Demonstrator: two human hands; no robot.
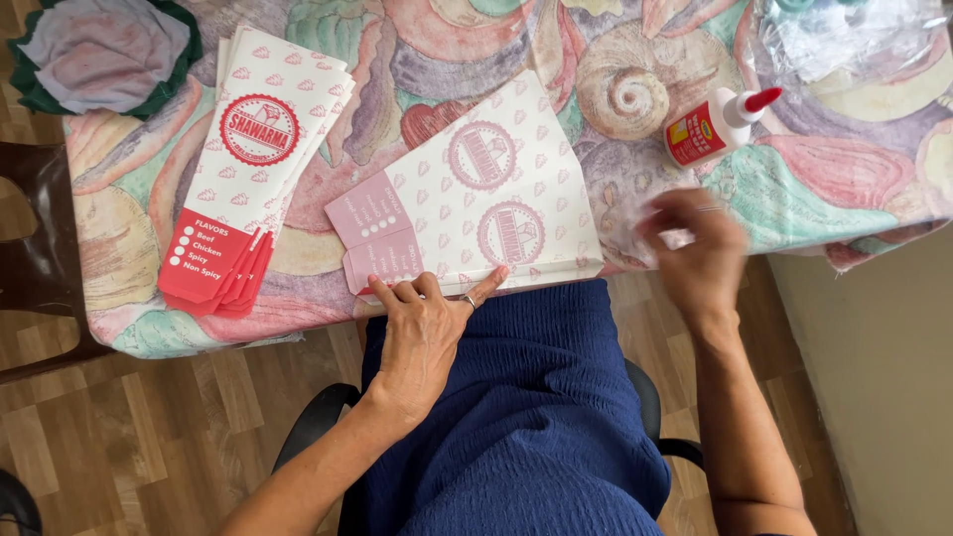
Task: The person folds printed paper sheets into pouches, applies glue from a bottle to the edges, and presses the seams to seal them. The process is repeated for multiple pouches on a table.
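Head view: the fingers (397,291) of the left hand (422,333) are spread and pressed flat on the near edge of the unfolded pink-printed paper sheet (476,199), which lies at the front of the patterned surface (615,89). The right hand (695,243) is blurred; whether its fingers are apart or together cannot be told. A glue bottle (717,124) lies just beyond it, and a stack of folded red-printed bags (253,159) is seen to the left.

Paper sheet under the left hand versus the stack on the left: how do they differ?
The paper sheet lies single, unfolded, print pale pink; the stack is several folded narrow bags, fanned, bold red print. The left hand presses the sheet; the stack lies untouched. Both are white with round emblems.
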